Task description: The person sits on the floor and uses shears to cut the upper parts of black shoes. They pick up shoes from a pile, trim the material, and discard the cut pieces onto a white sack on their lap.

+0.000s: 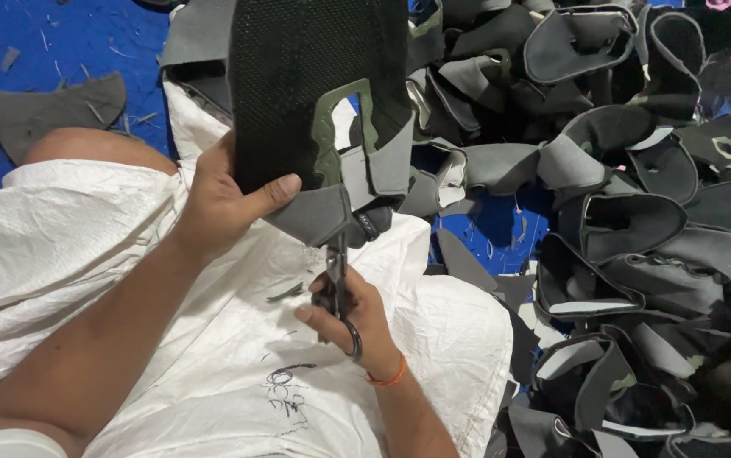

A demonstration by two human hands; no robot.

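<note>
Scissors (pixel 337 284) are working upward in my right hand (pixel 350 326), whose grip is closed through the dark handles, blades meeting the grey lower edge of the shoe upper (pixel 319 110). My left hand (pixel 225 199) is holding that upper above my lap, its grip clamped with the thumb pressed on the grey foam collar, close to the blades; I judge a slip there could nick the thumb or cut into the olive trim (pixel 327 140). The upper is showing black open mesh, smooth grey padding, curved outline. A white woven sack (pixel 213 373) is covering my lap; a heap of similar uppers (pixel 637 237) is lying on the blue floor (pixel 69 42).
</note>
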